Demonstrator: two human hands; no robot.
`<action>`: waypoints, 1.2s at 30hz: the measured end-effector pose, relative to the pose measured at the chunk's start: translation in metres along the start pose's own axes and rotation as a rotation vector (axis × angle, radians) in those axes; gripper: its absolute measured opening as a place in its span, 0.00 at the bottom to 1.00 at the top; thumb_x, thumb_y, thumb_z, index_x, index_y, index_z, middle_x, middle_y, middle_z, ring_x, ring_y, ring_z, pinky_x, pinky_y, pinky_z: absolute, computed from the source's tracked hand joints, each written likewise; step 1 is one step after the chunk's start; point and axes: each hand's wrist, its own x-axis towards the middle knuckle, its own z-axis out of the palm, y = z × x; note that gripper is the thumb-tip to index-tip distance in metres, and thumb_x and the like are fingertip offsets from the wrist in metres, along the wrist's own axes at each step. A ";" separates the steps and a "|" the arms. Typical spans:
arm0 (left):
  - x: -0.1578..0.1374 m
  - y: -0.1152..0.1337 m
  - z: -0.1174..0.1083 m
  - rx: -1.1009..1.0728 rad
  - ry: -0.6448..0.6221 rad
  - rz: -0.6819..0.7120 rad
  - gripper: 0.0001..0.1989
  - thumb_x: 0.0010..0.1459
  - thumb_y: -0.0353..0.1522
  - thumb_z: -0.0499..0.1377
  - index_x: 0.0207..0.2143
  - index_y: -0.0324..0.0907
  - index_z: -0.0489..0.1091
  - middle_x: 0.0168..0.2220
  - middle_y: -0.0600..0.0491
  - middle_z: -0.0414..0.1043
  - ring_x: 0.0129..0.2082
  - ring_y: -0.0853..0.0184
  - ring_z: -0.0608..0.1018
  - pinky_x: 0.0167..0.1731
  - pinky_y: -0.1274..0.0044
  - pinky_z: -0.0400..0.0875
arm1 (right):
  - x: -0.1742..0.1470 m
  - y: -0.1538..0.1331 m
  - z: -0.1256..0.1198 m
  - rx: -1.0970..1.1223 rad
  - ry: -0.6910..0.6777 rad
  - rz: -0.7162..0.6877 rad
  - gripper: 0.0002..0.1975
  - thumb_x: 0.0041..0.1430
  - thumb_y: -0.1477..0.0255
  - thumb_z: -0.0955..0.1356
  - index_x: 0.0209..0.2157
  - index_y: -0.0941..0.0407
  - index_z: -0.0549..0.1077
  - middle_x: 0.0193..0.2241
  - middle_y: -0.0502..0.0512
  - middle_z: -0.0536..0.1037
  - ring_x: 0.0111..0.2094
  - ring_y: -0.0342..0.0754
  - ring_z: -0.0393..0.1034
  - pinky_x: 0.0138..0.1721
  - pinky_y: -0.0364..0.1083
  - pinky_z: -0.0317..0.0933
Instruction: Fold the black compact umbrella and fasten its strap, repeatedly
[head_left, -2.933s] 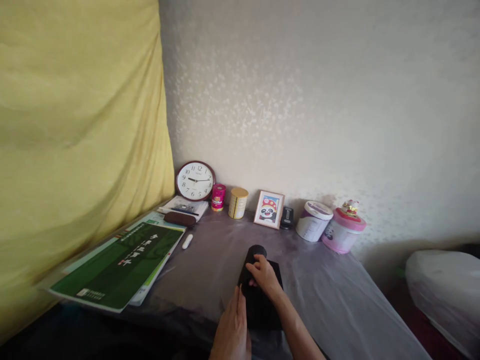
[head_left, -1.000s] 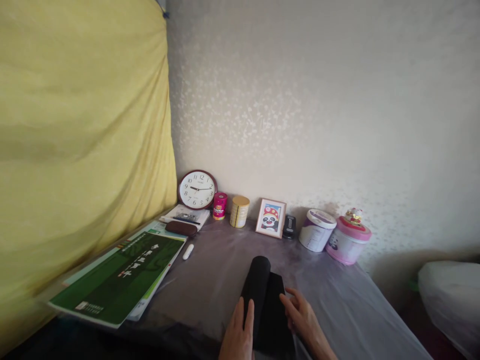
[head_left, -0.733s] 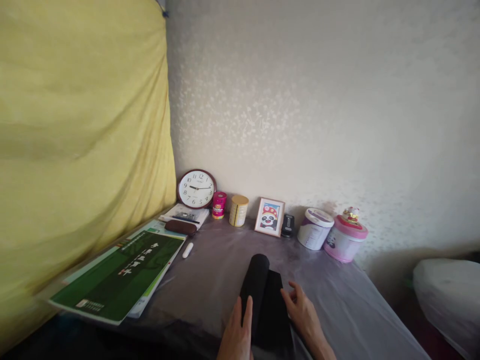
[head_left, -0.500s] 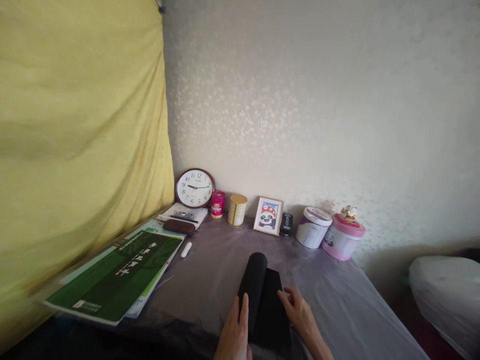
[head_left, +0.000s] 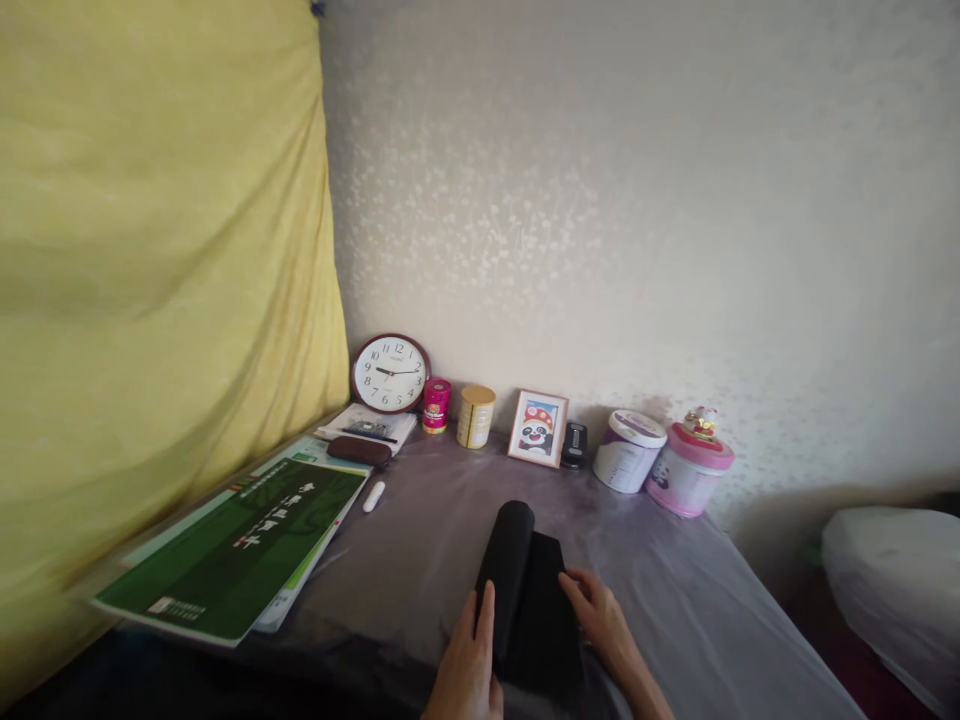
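Observation:
A black mat [head_left: 546, 610], partly rolled, lies near the front of the cloth-covered table. Its left side forms a thick roll [head_left: 507, 565], while the right part stays flat. My left hand [head_left: 474, 650] grips the near left side of the roll, with two fingers along it and the thumb mostly hidden. At the flat part's right edge, my right hand [head_left: 600, 615] pinches the border between thumb and fingers. The undersides of the mat and the tips of some fingers cannot be seen.
Green-covered books [head_left: 247, 555], a brown case [head_left: 359, 450] and a white pen-like stick [head_left: 373, 497] lie left. Along the wall stand a clock [head_left: 391, 373], a pink tin [head_left: 436, 406], a yellow-lidded can [head_left: 476, 417], a panda picture frame [head_left: 538, 430] and two tubs [head_left: 628, 455].
My right hand has shifted slightly up along the mat's right edge, and its fingers sit closer together on it. My left hand and the roll have barely moved.

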 end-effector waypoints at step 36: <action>-0.014 0.007 -0.013 0.231 0.135 -0.019 0.48 0.41 0.24 0.54 0.63 0.41 0.33 0.65 0.46 0.31 0.64 0.53 0.47 0.58 0.62 0.52 | 0.005 -0.086 0.062 0.111 -0.255 -0.318 0.10 0.57 0.67 0.59 0.36 0.57 0.66 0.25 0.49 0.79 0.16 0.40 0.66 0.23 0.40 0.60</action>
